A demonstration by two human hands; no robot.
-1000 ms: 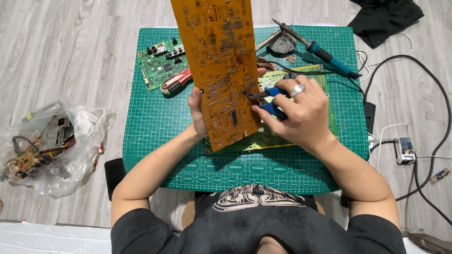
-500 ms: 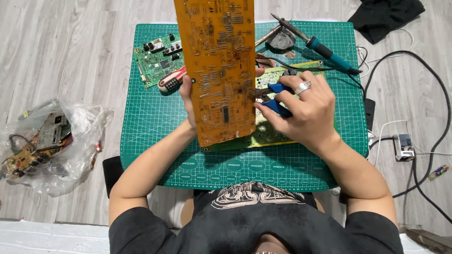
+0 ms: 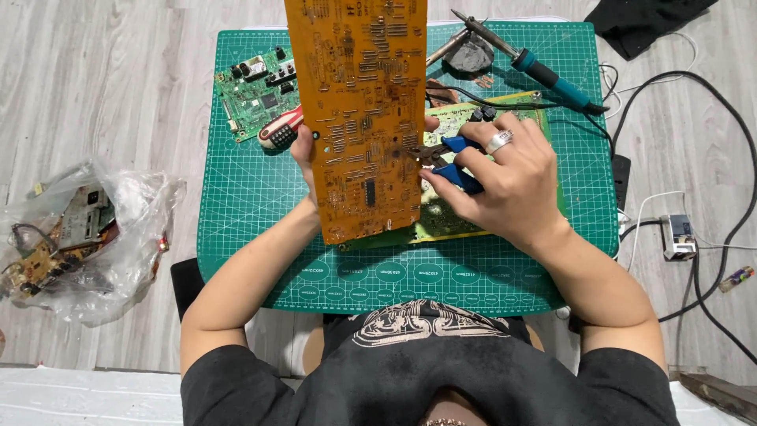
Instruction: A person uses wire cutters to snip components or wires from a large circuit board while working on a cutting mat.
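1. Nearest the camera, a black shirt with a pale print is seen, and both forearms are stretched forward over a green cutting mat (image 3: 260,205) laid on the table
2. The right hand (image 3: 512,185), ringed on one finger, is closed around the blue handles of a pair of pliers (image 3: 449,162); the tips are pressed against the right edge of the orange circuit board (image 3: 363,118)
3. The left hand (image 3: 306,154) is mostly hidden behind that board; its grip is closed on the left edge, with the fingers curled out of sight behind
4. The orange circuit board is held upright above the middle of the mat, tilted toward the camera, solder side showing. It is judged to be light and stiff but brittle, with sharp solder points on the face, so it is best taken by the bare edges as is done here, not by the face
5. Under the hands, a yellow-green board (image 3: 449,217) is laid flat on the mat
6. Further back on the left, a small green board (image 3: 256,95) and a red-handled tool (image 3: 280,128) are placed just beside each other
7. At the far right of the mat, a blue-handled soldering iron (image 3: 536,67) is rested, its cable run off to the floor
8. On the floor to the left, a clear bag of scrap boards (image 3: 79,237) is left well apart from the table
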